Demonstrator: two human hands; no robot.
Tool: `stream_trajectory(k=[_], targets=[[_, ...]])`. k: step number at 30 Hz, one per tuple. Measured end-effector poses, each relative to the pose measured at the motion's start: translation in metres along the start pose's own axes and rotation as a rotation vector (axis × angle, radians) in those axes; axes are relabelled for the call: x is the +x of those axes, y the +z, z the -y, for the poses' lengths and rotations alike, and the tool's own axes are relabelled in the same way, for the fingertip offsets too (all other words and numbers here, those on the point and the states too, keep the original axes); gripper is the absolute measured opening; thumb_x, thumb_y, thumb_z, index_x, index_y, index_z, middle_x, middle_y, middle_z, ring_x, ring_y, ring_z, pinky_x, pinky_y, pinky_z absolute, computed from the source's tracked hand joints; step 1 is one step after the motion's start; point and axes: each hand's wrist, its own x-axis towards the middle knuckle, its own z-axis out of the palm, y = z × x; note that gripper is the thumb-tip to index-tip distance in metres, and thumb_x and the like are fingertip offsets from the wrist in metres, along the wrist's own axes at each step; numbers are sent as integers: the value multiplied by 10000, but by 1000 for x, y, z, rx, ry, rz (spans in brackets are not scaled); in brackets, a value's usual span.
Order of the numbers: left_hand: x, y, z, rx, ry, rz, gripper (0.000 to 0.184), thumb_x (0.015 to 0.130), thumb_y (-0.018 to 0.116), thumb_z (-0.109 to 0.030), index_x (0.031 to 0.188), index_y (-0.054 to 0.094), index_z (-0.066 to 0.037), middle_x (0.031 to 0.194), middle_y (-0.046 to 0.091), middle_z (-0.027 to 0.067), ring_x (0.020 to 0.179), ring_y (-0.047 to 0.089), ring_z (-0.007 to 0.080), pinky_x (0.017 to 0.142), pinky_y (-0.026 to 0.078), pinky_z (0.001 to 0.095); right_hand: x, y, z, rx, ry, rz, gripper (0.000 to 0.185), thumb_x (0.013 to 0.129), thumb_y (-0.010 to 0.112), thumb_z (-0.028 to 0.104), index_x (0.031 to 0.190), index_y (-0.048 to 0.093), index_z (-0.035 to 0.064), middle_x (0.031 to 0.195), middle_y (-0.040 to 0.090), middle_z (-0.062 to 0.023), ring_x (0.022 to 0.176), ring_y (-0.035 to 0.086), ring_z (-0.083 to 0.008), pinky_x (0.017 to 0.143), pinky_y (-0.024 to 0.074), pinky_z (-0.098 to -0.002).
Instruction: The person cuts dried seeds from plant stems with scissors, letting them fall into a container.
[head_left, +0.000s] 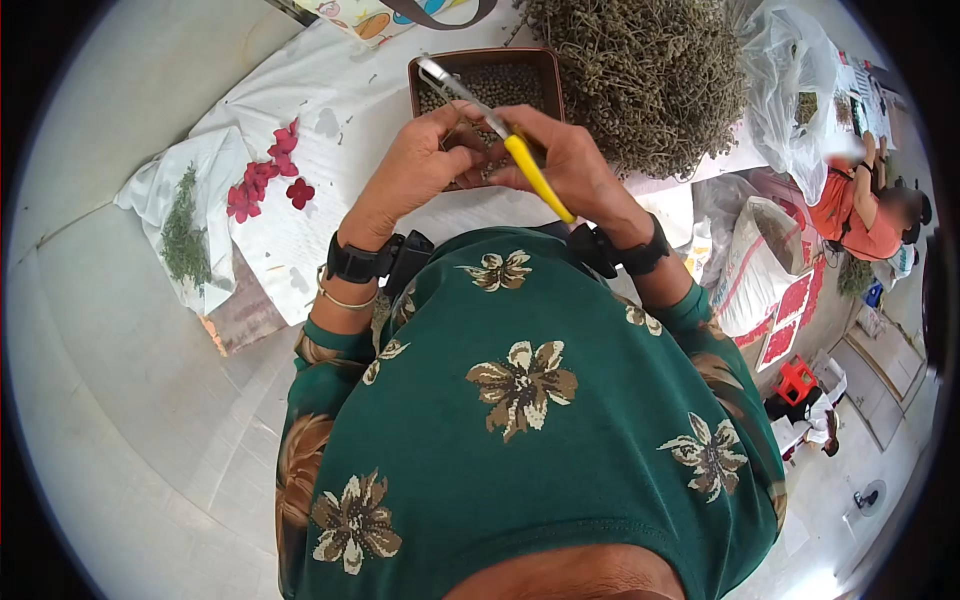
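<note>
Over the near part of a brown rectangular tray filled with small round dark seeds or pods, both hands meet. My right hand holds scissors with a yellow handle, their metal blades pointing up and left across the tray. Close beside it, my left hand has its fingers curled inward, pinching something small I cannot make out. The fingertips of the two hands nearly touch. Right of the tray lies a large heap of dried brownish stems with small pods.
Red flowers and a green sprig rest on white cloth at the left. A patterned bag is behind the tray. Rightward are a clear plastic bag, a white sack, a red stool and other people.
</note>
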Motion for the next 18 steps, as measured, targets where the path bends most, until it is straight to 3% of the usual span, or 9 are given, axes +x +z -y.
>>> stream_trajectory(k=[2,6,15,18], targets=[[-1,2,2,1,100,-74,342,835,493,22,1176,519,19,850,628,78,675,608,125,604,523,232,2,4,13,-222,-116,32,449,762,726,36,1176,553,19,907,654,-127,818,630,-114,752,515,-287],[-9,-2,10,-20,-10,-93,313,796,526,77,1102,563,22,856,642,82,699,635,139,628,519,244,0,7,20,-181,-128,-5,431,785,691,26,1193,554,36,934,661,-134,842,652,-158,756,516,-306],[-18,11,13,-43,24,-72,195,811,557,19,1001,581,53,791,660,119,663,645,165,619,523,263,-9,15,24,-333,-175,38,403,819,604,0,1213,557,73,932,668,-139,846,676,-272,730,519,-334],[-22,20,9,-105,59,-124,166,812,578,33,975,598,56,790,654,102,662,637,153,614,529,259,-10,14,15,-231,-258,37,447,795,641,62,1228,537,97,832,673,-116,769,668,-310,660,519,-362]])
